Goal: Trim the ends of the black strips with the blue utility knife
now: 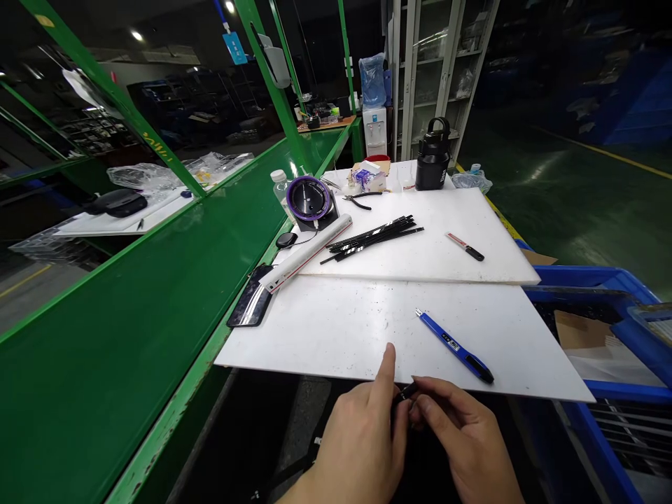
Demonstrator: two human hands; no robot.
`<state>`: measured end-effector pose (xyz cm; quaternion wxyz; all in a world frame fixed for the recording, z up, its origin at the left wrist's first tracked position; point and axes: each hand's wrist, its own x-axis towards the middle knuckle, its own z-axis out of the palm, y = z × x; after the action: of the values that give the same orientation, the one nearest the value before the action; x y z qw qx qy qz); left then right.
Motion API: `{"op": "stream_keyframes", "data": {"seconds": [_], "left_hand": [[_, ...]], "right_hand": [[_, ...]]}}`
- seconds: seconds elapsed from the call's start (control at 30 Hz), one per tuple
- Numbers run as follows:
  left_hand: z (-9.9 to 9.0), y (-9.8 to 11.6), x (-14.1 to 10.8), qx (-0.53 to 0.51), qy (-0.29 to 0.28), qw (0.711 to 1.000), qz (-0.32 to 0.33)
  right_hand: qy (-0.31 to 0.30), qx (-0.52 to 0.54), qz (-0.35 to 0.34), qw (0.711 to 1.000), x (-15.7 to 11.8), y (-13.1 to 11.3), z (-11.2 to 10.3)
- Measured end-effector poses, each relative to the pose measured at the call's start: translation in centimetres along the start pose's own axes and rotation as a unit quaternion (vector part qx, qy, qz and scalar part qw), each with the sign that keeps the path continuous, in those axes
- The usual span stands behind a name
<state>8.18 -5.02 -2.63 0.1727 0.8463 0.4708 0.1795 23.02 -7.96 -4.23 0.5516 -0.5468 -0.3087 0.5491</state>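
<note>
Just off the near edge of the white board, my left hand (362, 434) and my right hand (465, 430) meet on a thin black strip (404, 394). Only a short piece of it shows; the rest is hidden by my fingers. My left index finger points forward, while the other left fingers are curled on the strip. My right thumb and index finger pinch at its far end. A blue utility knife (454, 346) lies on the board in front of my right hand. Several black strips (367, 239) lie in a loose bundle farther back.
A red-and-black knife (465, 246), pliers (360, 201), a long white box (309, 253), a phone (250, 299), a round purple-rimmed device (309, 199) and a black flask (433, 157) are on the table. Blue bins (619, 280) stand at right, a green partition (157, 280) at left.
</note>
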Motion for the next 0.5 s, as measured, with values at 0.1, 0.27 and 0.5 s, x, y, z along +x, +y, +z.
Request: {"op": "stream_keyframes", "data": {"seconds": [0.1,0.27,0.5], "left_hand": [[0.5,-0.3,-0.2,-0.003,-0.007,1.000,0.006],[0.0,0.3,-0.6,-0.034,-0.050,0.998,0.009],[-6.9,-6.1,2.3,0.084,0.076,0.992,-0.057]], "right_hand": [[0.003,-0.009,-0.001,1.000,0.0,-0.1,0.1],[0.000,-0.018,0.002,1.000,0.2,0.1,0.0],[0.160,-0.063,0.018,0.985,1.2,0.9,-5.2]]}}
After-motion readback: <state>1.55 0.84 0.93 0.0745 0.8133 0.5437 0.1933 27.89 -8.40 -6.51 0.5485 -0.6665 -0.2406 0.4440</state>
